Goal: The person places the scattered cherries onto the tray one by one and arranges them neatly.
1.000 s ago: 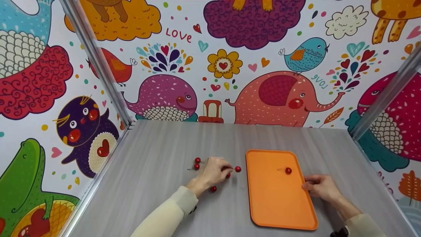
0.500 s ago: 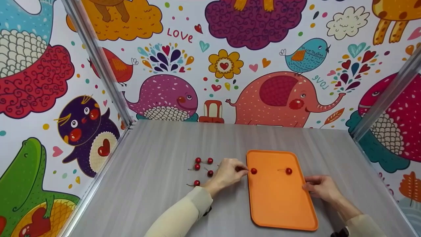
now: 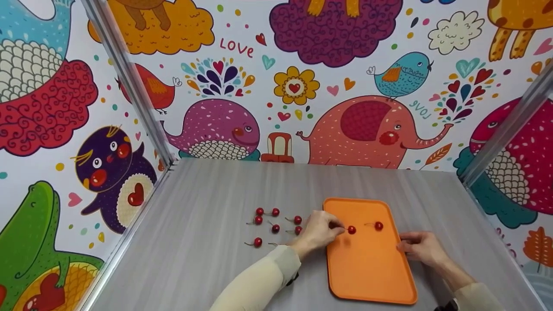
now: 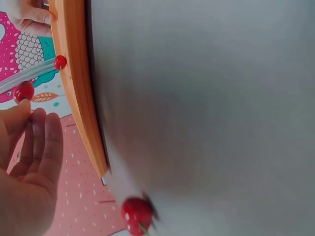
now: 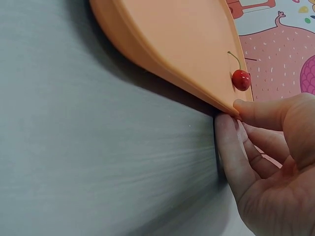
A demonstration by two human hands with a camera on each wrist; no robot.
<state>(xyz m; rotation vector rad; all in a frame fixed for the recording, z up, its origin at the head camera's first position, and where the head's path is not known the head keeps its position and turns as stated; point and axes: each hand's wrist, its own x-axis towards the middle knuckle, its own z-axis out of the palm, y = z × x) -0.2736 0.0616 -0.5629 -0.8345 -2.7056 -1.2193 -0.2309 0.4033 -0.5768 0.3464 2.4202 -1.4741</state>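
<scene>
Pinched by its stem, a red cherry hangs from my left hand just above the orange tray, where it casts a shadow. The left wrist view shows that cherry beyond my left thumb and fingertips. A second cherry lies on the tray toward its right side, stem pointing left. My right hand holds the tray's right edge between thumb and fingers; the right wrist view shows the thumb on the rim and fingers underneath.
Several cherries with stems lie loosely grouped on the grey table left of the tray, some beside my left forearm. Patterned walls with metal corner posts enclose the table at the back and sides.
My left hand has carried the cherry rightward from the group on the table, across the tray's left edge to above the tray. The right hand and tray stay in place.
</scene>
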